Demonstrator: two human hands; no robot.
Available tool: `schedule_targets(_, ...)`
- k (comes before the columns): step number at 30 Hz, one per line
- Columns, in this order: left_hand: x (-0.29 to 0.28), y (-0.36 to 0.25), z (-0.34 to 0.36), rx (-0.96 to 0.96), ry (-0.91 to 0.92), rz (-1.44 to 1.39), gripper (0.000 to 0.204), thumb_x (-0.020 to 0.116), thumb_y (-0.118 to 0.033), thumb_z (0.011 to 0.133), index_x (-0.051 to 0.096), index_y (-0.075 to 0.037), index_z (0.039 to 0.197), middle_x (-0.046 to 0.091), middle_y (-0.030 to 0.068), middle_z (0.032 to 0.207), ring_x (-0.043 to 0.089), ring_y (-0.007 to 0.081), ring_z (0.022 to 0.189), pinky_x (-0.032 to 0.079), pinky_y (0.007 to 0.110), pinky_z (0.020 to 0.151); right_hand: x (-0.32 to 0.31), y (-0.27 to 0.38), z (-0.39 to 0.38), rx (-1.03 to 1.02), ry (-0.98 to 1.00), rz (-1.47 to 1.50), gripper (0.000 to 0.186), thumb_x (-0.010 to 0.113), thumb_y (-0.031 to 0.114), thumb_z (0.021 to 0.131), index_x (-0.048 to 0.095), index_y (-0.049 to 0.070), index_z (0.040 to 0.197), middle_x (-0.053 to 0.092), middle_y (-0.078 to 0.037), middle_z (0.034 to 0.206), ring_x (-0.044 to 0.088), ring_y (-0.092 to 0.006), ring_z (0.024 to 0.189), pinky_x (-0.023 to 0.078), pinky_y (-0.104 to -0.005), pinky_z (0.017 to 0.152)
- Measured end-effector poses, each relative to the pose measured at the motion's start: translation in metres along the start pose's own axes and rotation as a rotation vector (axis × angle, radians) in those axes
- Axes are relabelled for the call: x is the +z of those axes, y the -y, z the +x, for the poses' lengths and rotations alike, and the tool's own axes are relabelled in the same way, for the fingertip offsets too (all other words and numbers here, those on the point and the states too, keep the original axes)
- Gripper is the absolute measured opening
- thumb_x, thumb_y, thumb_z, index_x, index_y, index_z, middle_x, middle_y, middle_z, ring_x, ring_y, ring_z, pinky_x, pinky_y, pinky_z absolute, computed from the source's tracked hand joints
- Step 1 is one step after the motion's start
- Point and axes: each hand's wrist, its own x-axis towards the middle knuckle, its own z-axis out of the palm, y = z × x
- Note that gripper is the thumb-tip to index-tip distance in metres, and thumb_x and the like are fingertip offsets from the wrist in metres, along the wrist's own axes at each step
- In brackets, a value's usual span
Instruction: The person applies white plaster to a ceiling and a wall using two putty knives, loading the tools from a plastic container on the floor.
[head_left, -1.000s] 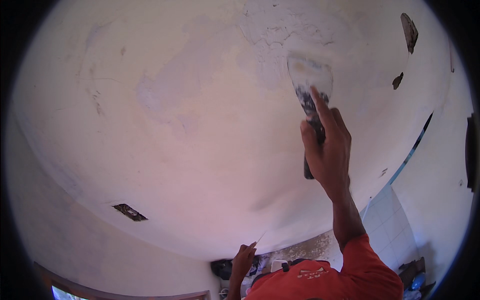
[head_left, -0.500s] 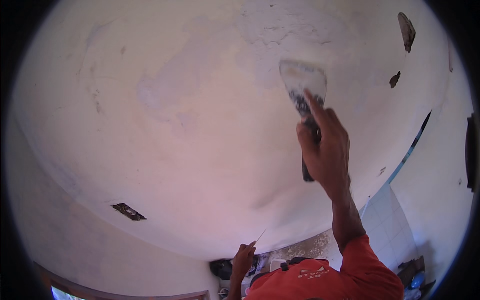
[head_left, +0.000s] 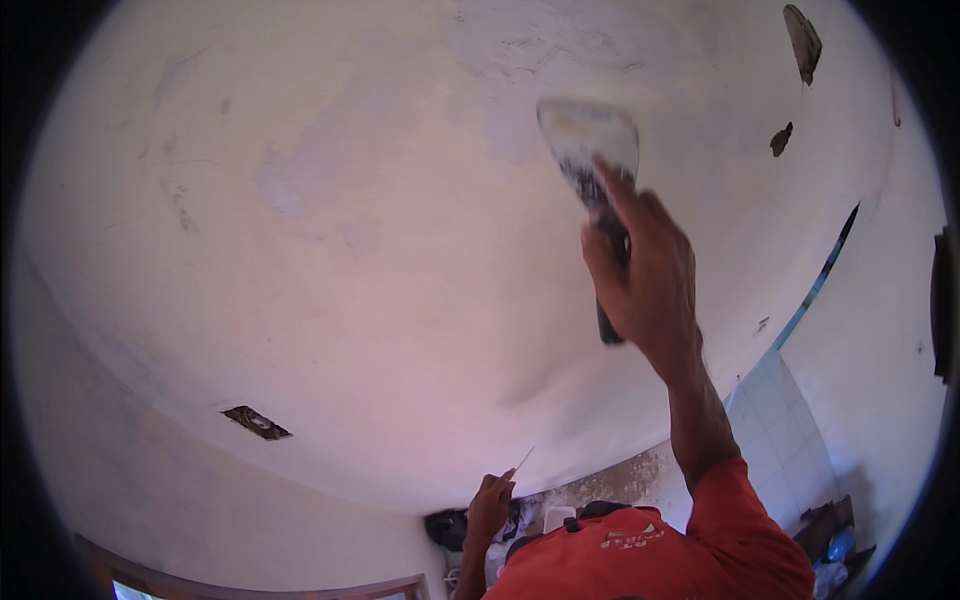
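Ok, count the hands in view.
2: the right hand, raised before the wall, gripping a scraper; the left hand, lower, beside the red shirt, holding a thin object. No others show.

The scraper blade [head_left: 590, 132] is blurred, and the right grip [head_left: 655, 270] partly hides its dark handle [head_left: 607, 328]

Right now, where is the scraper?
In the head view, the scraper is above and right of centre, in the right hand, below the rough wall patch.
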Motion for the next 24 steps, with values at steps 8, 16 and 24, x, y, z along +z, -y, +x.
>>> schedule_targets(8,-0.004,0.001,-0.001,-0.053,0.062,0.028,0.030,0.060,-0.018,0.097,0.065,-0.011,0.126,0.061,0.0157,0.096,0.064,0.0339,0.085,0.051,0.043,0.074,0.013,0.002,-0.050,-0.015,0.277,0.000,0.061,0.065,0.013,0.083,0.048,0.008,0.142,0.058,-0.016,0.087,0.061,-0.0298,0.061,0.052,-0.0408,0.056)
schedule_targets(16,-0.010,0.011,-0.005,-0.058,0.097,0.066,0.031,0.059,-0.020,0.097,0.065,-0.010,0.126,0.062,0.0171,0.095,0.064,0.0339,0.085,0.051,0.043,0.075,-0.009,-0.064,0.006,0.001,-0.092,0.052,0.069,0.065,0.012,0.086,0.039,0.013,0.150,0.055,-0.012,0.085,0.056,-0.0220,0.055,0.052,-0.0360,0.050)
schedule_targets(24,-0.016,0.000,-0.005,-0.057,0.034,0.087,0.028,0.060,-0.014,0.096,0.066,-0.002,0.120,0.061,0.0174,0.090,0.062,0.0315,0.080,0.049,0.040,0.071,0.034,-0.086,0.038,-0.083,-0.187,-0.107,0.073,0.063,0.010,0.088,0.033,0.014,0.154,0.052,-0.012,0.088,0.058,-0.0229,0.061,0.052,-0.0353,0.052)
